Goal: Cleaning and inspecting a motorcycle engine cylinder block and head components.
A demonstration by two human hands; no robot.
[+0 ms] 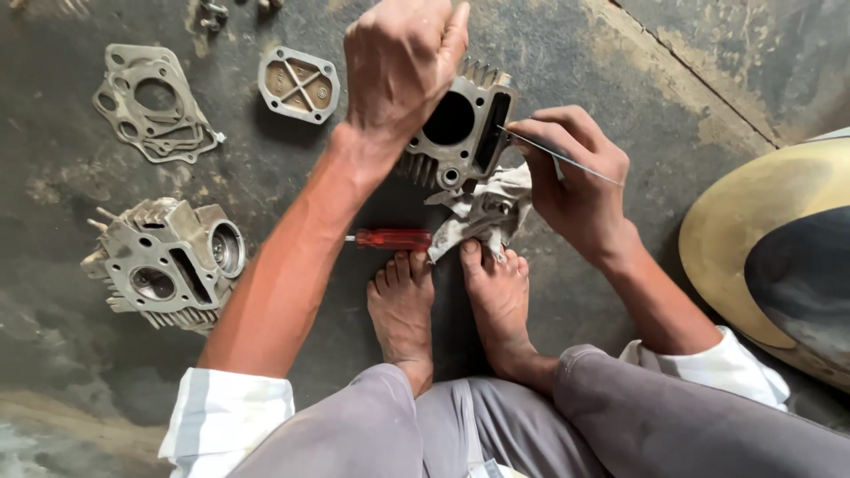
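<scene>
Grimy floor, engine cylinder [460, 133] between hands

**Engine parts spread across a stained workshop floor**

A finned cylinder head [168, 263] sits at the left of the dark, oil-marked concrete floor [584, 53], its ports facing up. Above it lies a stack of flat metal gaskets [152, 106], and just to their right a small squarish cover plate [298, 84] with a cross-ribbed inside. A red-handled screwdriver [390, 238] lies near the middle of the floor, just beside a crumpled grey rag [482, 212]. At the right edge curves a yellow and black rounded body panel [770, 257].
</scene>
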